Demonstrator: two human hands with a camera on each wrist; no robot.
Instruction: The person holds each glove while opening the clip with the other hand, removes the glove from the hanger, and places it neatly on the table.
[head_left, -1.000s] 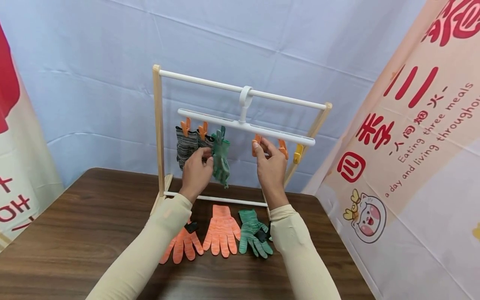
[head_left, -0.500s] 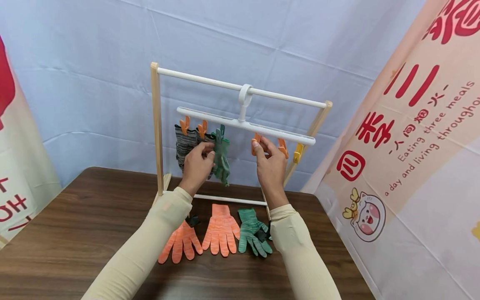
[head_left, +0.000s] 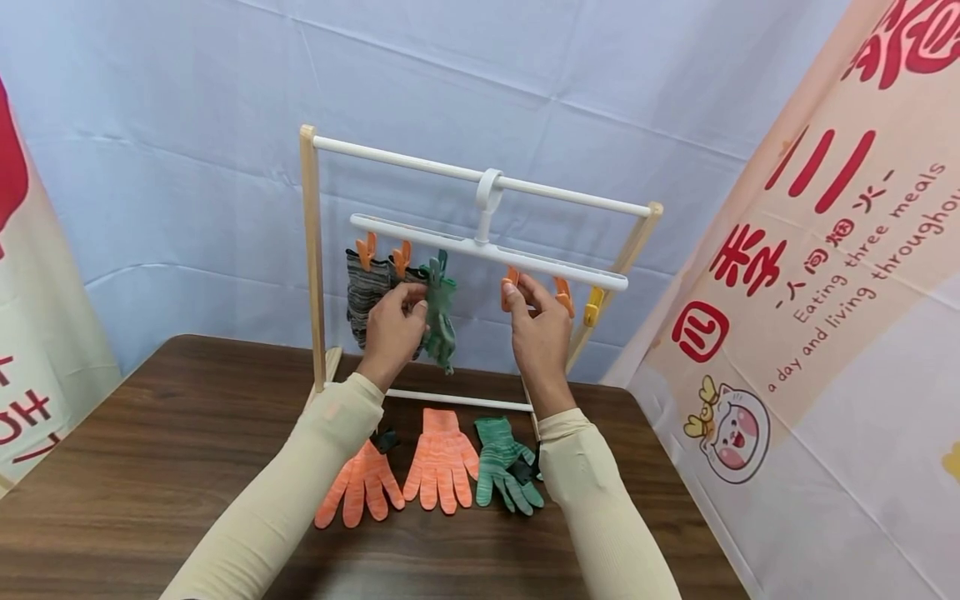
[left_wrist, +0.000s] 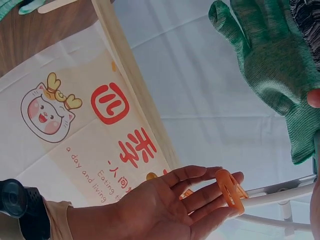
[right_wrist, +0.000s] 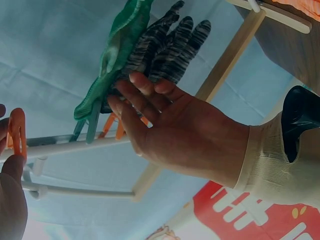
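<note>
My right hand (head_left: pixel 542 337) pinches an orange clothespin (head_left: pixel 509 290) that hangs under the right half of the white hanger (head_left: pixel 480 250). In the left wrist view this clothespin (left_wrist: pixel 231 192) sits between thumb and fingers, without cloth in it. My left hand (head_left: pixel 396 329) is raised beside the hanging green glove (head_left: pixel 442 321), its fingers loosely bent, as the right wrist view also shows. A green clothespin (head_left: pixel 438 268) holds that glove by its cuff. Two grey-black striped gloves hang further left; the outer striped glove (head_left: pixel 363 292) is on an orange clip (head_left: pixel 366 250), and the other is partly hidden by my left hand.
The hanger hooks onto a rack (head_left: pixel 310 267) of wooden posts and white rods. An orange clip (head_left: pixel 564 293) and a yellow clip (head_left: pixel 592 307) hang at its right end. Below, on the brown table (head_left: pixel 150 467), lie two orange gloves (head_left: pixel 441 458) and a green glove (head_left: pixel 498 458).
My left hand has risen slightly beside the hanging gloves. The right hand keeps its pinch on the orange clothespin, and the head view has shifted a little.
</note>
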